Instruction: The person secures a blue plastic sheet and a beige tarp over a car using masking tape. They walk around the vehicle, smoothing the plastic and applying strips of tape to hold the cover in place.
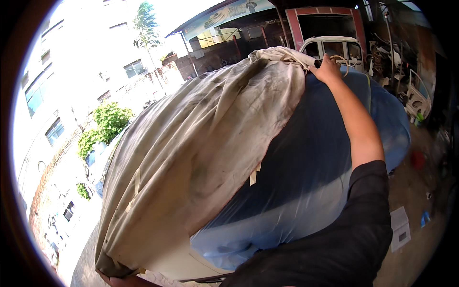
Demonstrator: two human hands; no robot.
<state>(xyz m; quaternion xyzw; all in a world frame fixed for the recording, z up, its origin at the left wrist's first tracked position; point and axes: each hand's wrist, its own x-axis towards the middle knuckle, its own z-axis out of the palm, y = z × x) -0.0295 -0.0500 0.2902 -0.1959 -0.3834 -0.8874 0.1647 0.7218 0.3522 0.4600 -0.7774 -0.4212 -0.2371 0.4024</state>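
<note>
A large, stained beige cloth cover (205, 134) lies draped over a vehicle, falling in long folds toward the lower left. My right hand (329, 70) reaches across at full arm's length and grips the bunched far end of the cloth. At the bottom left, my left hand (117, 281) holds the cover's dark near corner; much of that hand is cut off by the picture's edge. Blue see-through plastic film (311, 138) covers the vehicle right of the cloth. Pale bodywork (167, 253) shows below. A strip of masking tape (253, 177) hangs at the cloth's edge.
Behind stands a light-coloured vehicle cab (334, 46) under a shed roof. Scrap parts and a loose door frame (418, 100) crowd the right side. A paper sheet (400, 228) lies on the floor at right. Green bushes (109, 120) and a building (52, 86) are on the left.
</note>
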